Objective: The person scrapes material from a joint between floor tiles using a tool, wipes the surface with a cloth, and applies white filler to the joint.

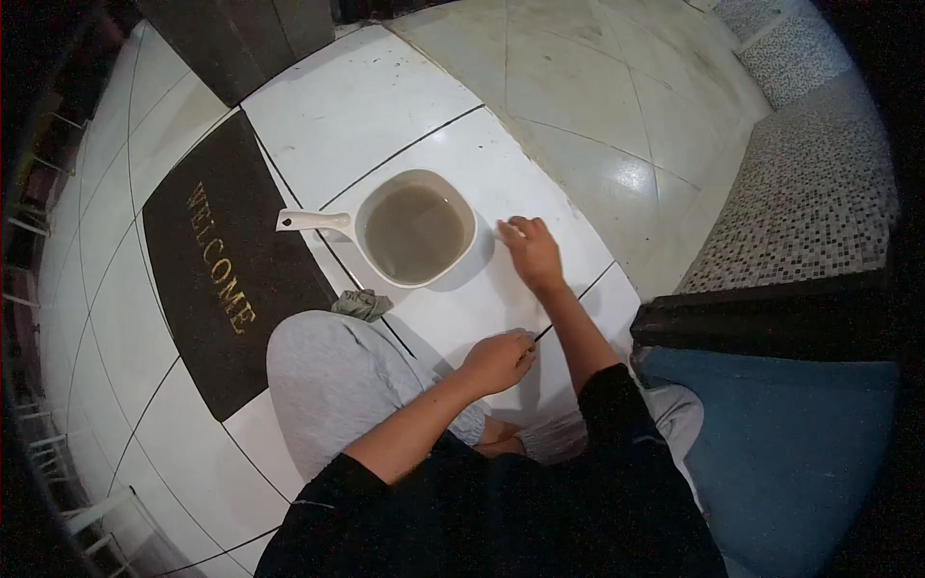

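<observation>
A white water dipper (353, 231) stands upright on the white floor tiles in front of me, its handle pointing left. Cloudy greyish water (414, 231) fills much of it. Just right of its rim, apart from it, my right hand (532, 252) is open, fingers loosely bent and spread, with nothing seen in them. Nearer to me, above my lower legs, my left hand (496, 363) has its fingers curled in; whether anything is inside them is hidden. A crumpled grey-green cloth (361, 304) lies between the dipper and my left knee.
A dark doormat (217, 275) with gold lettering lies to the left. Beyond the tile edge at the right is a beige tiled floor (597, 125), bordered by a mosaic wall (800, 202). A dark post (236, 43) stands at the back; a blue surface (771, 453) lies at my right.
</observation>
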Demonstrator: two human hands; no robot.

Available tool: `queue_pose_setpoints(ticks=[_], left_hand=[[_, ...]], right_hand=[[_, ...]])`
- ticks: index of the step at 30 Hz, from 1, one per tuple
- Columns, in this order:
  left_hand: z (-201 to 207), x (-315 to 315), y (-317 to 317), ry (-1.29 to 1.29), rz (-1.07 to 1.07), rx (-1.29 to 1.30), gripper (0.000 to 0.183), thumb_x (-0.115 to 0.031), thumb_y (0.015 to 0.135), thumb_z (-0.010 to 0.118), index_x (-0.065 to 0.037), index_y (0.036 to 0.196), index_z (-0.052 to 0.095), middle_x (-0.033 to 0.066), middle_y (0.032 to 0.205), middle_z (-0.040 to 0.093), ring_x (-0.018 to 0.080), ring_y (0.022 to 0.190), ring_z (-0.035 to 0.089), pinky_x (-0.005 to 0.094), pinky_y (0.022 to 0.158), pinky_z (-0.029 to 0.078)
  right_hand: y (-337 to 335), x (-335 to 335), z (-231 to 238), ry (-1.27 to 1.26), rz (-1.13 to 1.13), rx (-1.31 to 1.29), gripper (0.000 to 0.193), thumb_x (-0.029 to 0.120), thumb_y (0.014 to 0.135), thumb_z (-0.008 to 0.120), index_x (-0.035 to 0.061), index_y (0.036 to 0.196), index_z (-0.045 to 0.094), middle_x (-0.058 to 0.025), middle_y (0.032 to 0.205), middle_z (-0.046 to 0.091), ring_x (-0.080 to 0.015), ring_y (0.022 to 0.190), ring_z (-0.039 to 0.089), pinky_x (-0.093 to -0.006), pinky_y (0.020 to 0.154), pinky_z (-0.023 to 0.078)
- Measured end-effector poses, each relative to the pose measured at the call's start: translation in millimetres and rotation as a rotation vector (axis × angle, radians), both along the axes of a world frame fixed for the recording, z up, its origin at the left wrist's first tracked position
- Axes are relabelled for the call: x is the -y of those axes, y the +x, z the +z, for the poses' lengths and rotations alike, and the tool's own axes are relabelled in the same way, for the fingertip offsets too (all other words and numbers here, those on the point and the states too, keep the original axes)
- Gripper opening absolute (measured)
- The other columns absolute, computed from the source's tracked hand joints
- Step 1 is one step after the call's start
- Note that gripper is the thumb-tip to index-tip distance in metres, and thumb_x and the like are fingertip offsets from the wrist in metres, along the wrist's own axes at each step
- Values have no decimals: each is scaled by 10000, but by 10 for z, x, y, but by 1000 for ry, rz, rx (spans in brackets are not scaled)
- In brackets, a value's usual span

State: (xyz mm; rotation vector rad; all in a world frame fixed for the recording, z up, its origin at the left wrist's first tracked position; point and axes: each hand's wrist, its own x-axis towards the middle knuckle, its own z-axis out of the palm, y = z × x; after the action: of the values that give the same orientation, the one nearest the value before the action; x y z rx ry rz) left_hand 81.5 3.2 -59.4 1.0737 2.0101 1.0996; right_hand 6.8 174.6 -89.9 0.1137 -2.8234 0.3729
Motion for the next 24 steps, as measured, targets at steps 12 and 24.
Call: queue_pose_setpoints(ticks=[12, 24], left_hand=[[-19, -32, -1, 19, -19, -15, 211, -213, 862, 514, -20, 930, 562, 145, 911, 564, 327, 847, 567, 428, 734, 458], [10, -1, 9, -5, -7, 26, 205, -199, 857, 517, -31, 964, 564, 145, 904, 574, 322, 851, 571, 418, 730, 459]], right_hand=[[119, -236, -41, 41, -60, -42, 325, 80, 763, 570, 118, 1079, 641, -88, 1053, 615, -262, 948, 558, -383, 789, 461], [344, -458, 70, 43, -47, -65, 302, 71, 765, 597, 102, 1063, 636, -109, 1030, 615, -279, 902, 563, -387, 753, 466]])
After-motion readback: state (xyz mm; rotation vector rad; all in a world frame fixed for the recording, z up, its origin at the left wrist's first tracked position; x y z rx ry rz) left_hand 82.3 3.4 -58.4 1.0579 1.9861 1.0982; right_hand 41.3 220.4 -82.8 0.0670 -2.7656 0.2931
